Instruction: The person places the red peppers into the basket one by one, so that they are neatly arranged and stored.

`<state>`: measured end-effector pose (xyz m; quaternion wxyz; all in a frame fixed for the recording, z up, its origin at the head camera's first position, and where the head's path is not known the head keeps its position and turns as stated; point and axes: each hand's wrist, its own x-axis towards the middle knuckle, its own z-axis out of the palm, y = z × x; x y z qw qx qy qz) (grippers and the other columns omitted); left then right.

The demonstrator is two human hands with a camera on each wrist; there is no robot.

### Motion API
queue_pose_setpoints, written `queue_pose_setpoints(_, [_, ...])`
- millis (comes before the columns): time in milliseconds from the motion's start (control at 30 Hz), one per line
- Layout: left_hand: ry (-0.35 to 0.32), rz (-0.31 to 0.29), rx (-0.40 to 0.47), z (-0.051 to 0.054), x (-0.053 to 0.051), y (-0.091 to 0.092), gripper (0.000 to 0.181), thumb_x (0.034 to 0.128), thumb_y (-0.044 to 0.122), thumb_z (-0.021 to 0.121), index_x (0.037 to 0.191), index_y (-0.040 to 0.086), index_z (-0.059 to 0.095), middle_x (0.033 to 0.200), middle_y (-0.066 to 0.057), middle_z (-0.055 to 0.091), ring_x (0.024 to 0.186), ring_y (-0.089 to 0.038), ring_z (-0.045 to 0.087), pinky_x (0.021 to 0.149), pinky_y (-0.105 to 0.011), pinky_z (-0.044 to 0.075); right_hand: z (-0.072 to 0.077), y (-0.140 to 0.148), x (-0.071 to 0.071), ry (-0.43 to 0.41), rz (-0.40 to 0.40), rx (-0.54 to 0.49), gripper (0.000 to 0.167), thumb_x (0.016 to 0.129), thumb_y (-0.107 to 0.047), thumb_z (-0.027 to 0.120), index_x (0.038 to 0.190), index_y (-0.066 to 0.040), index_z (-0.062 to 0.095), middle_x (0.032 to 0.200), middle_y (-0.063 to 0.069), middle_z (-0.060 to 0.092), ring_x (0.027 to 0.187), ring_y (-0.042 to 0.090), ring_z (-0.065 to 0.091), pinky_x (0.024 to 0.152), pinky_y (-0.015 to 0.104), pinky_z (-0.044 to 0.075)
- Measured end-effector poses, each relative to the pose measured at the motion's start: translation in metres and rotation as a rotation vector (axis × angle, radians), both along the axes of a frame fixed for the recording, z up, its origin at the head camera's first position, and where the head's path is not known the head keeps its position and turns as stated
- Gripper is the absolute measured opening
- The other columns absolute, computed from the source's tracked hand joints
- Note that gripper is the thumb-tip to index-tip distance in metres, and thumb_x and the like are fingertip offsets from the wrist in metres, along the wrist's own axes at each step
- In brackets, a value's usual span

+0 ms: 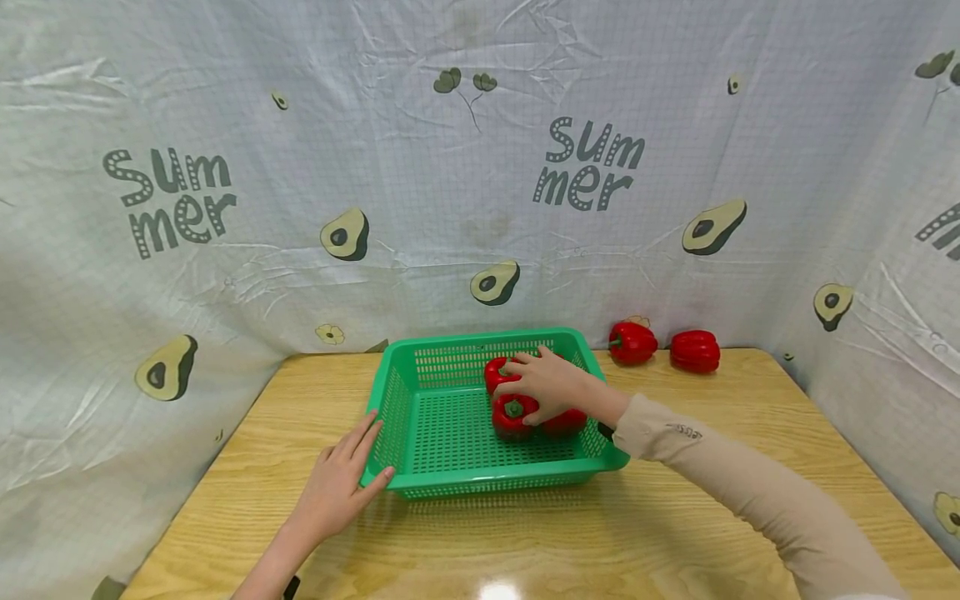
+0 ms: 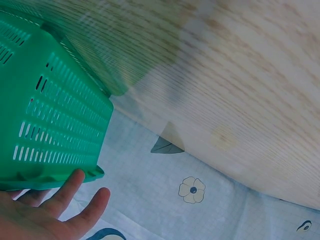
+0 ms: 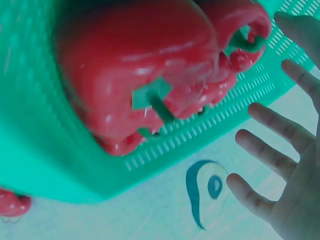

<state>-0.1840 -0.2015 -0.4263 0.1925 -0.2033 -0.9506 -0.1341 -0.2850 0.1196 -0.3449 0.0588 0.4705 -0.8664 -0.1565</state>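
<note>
A green plastic basket point(image 1: 450, 482) stands on the wooden table, with several red bell peppers point(image 1: 513, 417) in its right half. My left hand point(image 1: 341, 483) rests its fingers on the basket's left rim; in the left wrist view the fingers of that hand point(image 2: 60, 210) lie along the green rim point(image 2: 45, 181). Over the peppers is my right hand point(image 1: 551, 383), fingers spread. The right wrist view shows that hand point(image 3: 285, 150) with its fingers apart and nothing between them, beside the peppers point(image 3: 135, 65). Whether it touches one is unclear.
Two more red peppers, one point(image 1: 633, 343) with its stem to the left and another point(image 1: 695, 351), lie on the table point(image 1: 720, 425) behind and right of the basket. A white cloth point(image 1: 420, 167) printed with avocados hangs behind the table.
</note>
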Motion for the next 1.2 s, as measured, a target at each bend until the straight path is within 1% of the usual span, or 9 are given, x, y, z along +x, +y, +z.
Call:
queue_pose_setpoints(100, [0.004,-0.001,0.0,0.0,0.0,0.0,0.062,0.0839,0.033,0.058,0.134,0.002,0.038,0.142,-0.012,0.033,0.115,-0.035,0.048,0.083,-0.057,0.039,0.004,0.01,0.001,0.009,-0.003,-0.027,0.048,0.076,-0.044,0.064,0.12,-0.03,0.051,0.125,0.006,0.049,0.111,0.026,0.044,0.085,0.052,0.04])
queue_pose_setpoints(233, [0.006,-0.002,0.001,0.001,0.001,0.0,0.062,0.0836,0.033,0.058,0.134,0.002,0.039,0.141,-0.013,0.034,0.115,-0.035,0.048,0.083,-0.057,0.039,0.008,0.026,0.001,0.006,-0.038,-0.055,0.048,0.076,-0.044,0.064,0.121,-0.029,0.052,0.121,0.004,0.051,0.108,0.024,0.045,0.08,0.046,0.04])
queue_pose_setpoints(333, [0.001,-0.001,0.0,0.001,0.002,0.001,0.062,0.0837,0.033,0.058,0.134,0.002,0.039,0.141,-0.013,0.034,0.115,-0.035,0.048,0.083,-0.057,0.039,0.01,0.042,0.001,-0.009,-0.061,-0.104,0.046,0.077,-0.041,0.064,0.119,-0.027,0.053,0.117,0.004,0.052,0.104,0.022,0.045,0.078,0.045,0.041])
queue_pose_setpoints(433, [-0.002,0.001,0.0,0.001,0.002,0.001,0.062,0.0835,0.033,0.059,0.134,0.002,0.039,0.141,-0.013,0.034,0.115,-0.035,0.048,0.083,-0.057,0.039,0.008,0.06,0.0,0.012,-0.063,-0.161,0.044,0.077,-0.04,0.064,0.117,-0.024,0.055,0.112,0.004,0.055,0.098,0.023,0.048,0.075,0.044,0.042])
queue_pose_setpoints(600, [0.0,0.002,0.004,0.001,0.002,0.001,0.062,0.0837,0.034,0.058,0.134,0.002,0.039,0.142,-0.013,0.034,0.115,-0.035,0.048,0.084,-0.057,0.039,-0.004,0.091,-0.011,0.069,-0.081,-0.289,0.041,0.077,-0.039,0.065,0.113,-0.021,0.059,0.104,0.003,0.057,0.094,0.022,0.052,0.069,0.037,0.04])
queue_pose_setpoints(733, [0.005,0.002,0.005,0.001,0.002,0.001,0.062,0.0836,0.033,0.058,0.134,0.002,0.039,0.142,-0.012,0.034,0.116,-0.034,0.048,0.084,-0.057,0.039,-0.015,0.117,-0.022,0.066,-0.147,-0.393,0.037,0.078,-0.035,0.065,0.11,-0.017,0.06,0.101,0.003,0.059,0.094,0.021,0.052,0.068,0.034,0.038])
queue_pose_setpoints(900, [0.002,0.004,0.001,0.001,0.002,0.0,0.062,0.0837,0.034,0.058,0.134,0.002,0.039,0.142,-0.013,0.034,0.115,-0.035,0.048,0.085,-0.057,0.039,-0.029,0.144,-0.034,0.088,-0.227,-0.471,0.037,0.079,-0.031,0.065,0.11,-0.01,0.061,0.102,0.007,0.061,0.096,0.025,0.051,0.08,0.045,0.043])
queue_pose_setpoints(1067, [-0.007,0.004,0.003,0.001,0.002,0.001,0.062,0.0846,0.035,0.057,0.134,0.003,0.038,0.142,-0.013,0.034,0.115,-0.035,0.048,0.085,-0.057,0.039,-0.039,0.161,-0.042,0.12,-0.261,-0.535,0.033,0.078,-0.026,0.066,0.105,-0.008,0.061,0.1,0.009,0.06,0.097,0.028,0.052,0.076,0.049,0.044])
queue_pose_setpoints(1200, [-0.011,0.004,0.006,0.001,0.002,0.0,0.063,0.0851,0.036,0.056,0.135,0.003,0.038,0.142,-0.013,0.033,0.116,-0.035,0.048,0.085,-0.057,0.038,-0.045,0.169,-0.048,0.146,-0.289,-0.552,0.035,0.078,-0.026,0.066,0.106,-0.006,0.061,0.102,0.011,0.059,0.098,0.03,0.053,0.074,0.05,0.043])
